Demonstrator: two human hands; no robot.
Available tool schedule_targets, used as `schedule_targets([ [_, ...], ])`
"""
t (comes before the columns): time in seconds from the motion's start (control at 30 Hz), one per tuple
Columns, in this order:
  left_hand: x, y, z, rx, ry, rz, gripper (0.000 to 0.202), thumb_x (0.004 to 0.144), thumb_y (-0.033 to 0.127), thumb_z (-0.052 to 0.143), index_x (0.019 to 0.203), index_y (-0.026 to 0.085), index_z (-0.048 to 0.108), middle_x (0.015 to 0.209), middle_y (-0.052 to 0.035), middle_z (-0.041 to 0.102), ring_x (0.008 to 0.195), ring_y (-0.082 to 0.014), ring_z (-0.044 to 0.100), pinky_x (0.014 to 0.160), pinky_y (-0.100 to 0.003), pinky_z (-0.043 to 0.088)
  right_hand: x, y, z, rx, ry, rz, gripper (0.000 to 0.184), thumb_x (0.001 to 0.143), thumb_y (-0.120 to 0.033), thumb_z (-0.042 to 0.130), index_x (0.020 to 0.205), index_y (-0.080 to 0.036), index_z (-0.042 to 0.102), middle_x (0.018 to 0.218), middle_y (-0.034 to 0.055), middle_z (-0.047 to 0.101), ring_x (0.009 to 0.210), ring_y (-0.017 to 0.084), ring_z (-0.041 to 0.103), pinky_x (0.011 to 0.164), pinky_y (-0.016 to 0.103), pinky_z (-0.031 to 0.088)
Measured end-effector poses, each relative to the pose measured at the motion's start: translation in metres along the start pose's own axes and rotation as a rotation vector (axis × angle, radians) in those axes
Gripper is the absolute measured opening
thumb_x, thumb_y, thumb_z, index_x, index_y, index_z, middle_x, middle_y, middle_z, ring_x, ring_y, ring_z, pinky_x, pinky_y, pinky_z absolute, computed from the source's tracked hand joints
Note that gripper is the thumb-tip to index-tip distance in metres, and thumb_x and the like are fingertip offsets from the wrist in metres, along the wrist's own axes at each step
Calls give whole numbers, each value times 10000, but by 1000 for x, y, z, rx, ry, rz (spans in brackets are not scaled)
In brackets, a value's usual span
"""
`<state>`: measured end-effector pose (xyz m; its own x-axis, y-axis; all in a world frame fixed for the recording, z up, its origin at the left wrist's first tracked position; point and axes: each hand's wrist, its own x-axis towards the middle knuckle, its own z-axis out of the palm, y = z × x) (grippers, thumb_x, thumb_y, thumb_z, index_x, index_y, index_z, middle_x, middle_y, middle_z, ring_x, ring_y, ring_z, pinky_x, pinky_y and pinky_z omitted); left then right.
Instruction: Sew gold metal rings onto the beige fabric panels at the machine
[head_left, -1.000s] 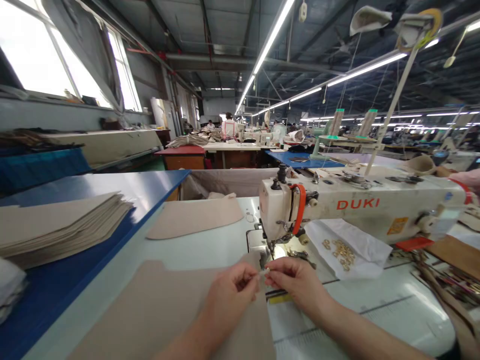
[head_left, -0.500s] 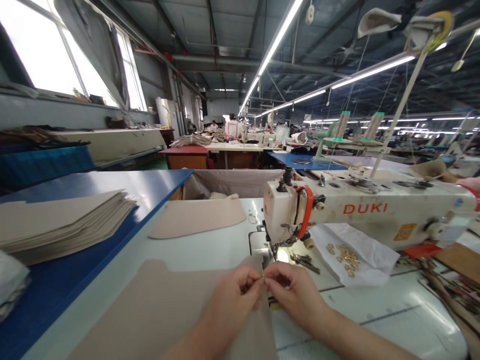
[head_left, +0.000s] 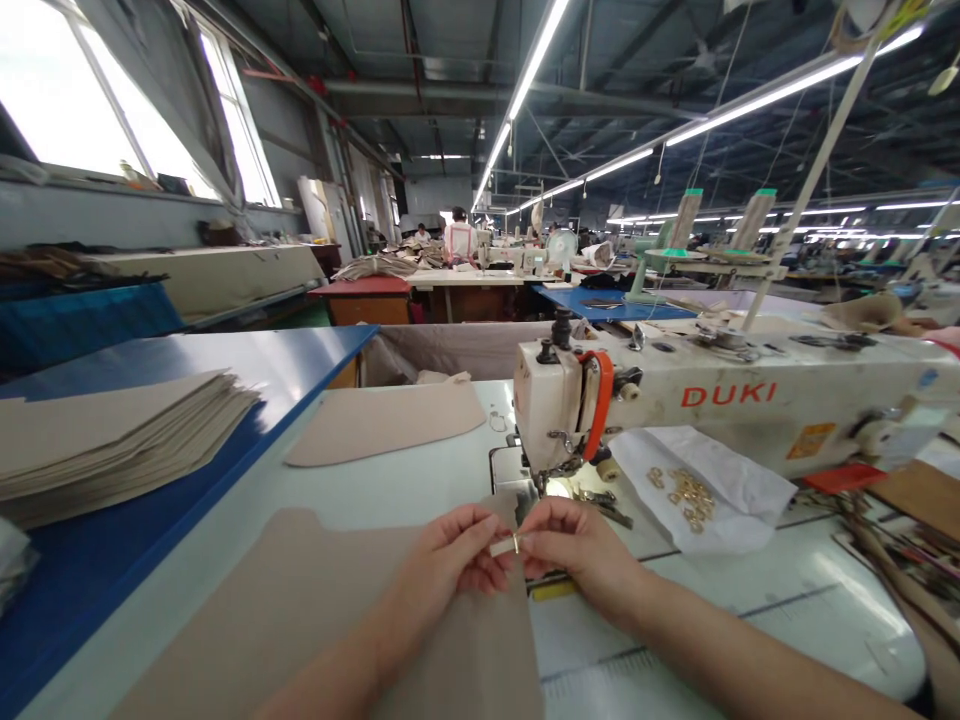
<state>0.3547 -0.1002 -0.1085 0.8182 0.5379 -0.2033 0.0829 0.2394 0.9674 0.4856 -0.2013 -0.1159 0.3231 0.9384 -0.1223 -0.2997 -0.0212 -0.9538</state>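
Head view: sewing machine (head_left: 645,385) beyond hands (head_left: 457,550) (head_left: 589,555); gold pieces (head_left: 696,495) on sheet (head_left: 742,510).

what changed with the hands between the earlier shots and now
Since half a second ago, the left hand has spread its fingers, drawing leftward from the right hand and baring a pale strip with a gold-coloured ring. The right grip stays pinched by the ring. The sewing machine, beige panel and fittings stayed put.

Pale strip (head_left: 502,547) partly hidden by hands (head_left: 446,555); near beige panel (head_left: 300,600) cut off by bottom edge; sheet stack (head_left: 112,430) by left.
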Motion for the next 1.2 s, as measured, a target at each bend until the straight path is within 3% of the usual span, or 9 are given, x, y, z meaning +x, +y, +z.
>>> schedule_targets([
  [0.17,2,0,-2,-74,-34,-87,335,590,371,779,765,138,614,614,-3,641,522,-94,556,541,-208,431,1,6,0,117,-7,6,340,559,-378,815,683,-137,609,645,15,680,533,98,606,567,221,481],
  [0.4,2,3,-1,51,0,-97,243,570,309,741,658,144,586,578,2,614,542,-110,535,524,-214,408,2,14,-3,12,-41,-19,322,575,-403,790,662,-157,601,633,-8,656,571,121,614,581,237,472],
  [0.6,4,-7,-5,335,-10,85,65,599,192,589,615,165,533,557,39,531,541,-103,478,527,-210,362,-6,15,0,-185,-24,-185,149,678,-280,698,737,-176,610,671,-19,611,632,124,567,611,236,443],
  [0.77,0,-11,-5,457,72,196,28,607,156,533,629,171,525,602,38,500,589,-118,477,556,-215,369,-13,10,3,-402,18,-306,221,649,-240,717,801,-180,569,752,-10,575,691,133,529,642,240,441],
  [0.87,-2,-8,-4,454,92,207,28,620,171,535,648,175,535,621,29,521,606,-127,495,579,-223,386,-13,8,3,-427,1,-342,175,669,-199,689,781,-181,555,732,-12,578,680,132,544,641,236,451],
  [0.97,-4,-3,-1,412,110,200,38,619,201,559,644,175,549,647,14,561,632,-138,517,601,-230,402,-13,7,2,-533,5,-506,62,716,-125,612,735,-180,589,782,12,617,737,136,581,696,235,456],
  [1.07,-4,-1,1,368,139,201,64,600,221,589,606,176,543,646,5,582,639,-143,528,611,-236,412,-13,6,1,-601,27,-631,105,741,-100,575,684,-180,613,797,22,641,756,130,595,713,222,450],
  [1.2,-4,0,3,266,147,179,142,573,246,634,554,183,508,644,1,607,622,-138,542,612,-244,434,-9,10,2,-497,87,-532,102,731,-108,577,672,-177,625,742,7,634,650,108,575,586,186,443],
])
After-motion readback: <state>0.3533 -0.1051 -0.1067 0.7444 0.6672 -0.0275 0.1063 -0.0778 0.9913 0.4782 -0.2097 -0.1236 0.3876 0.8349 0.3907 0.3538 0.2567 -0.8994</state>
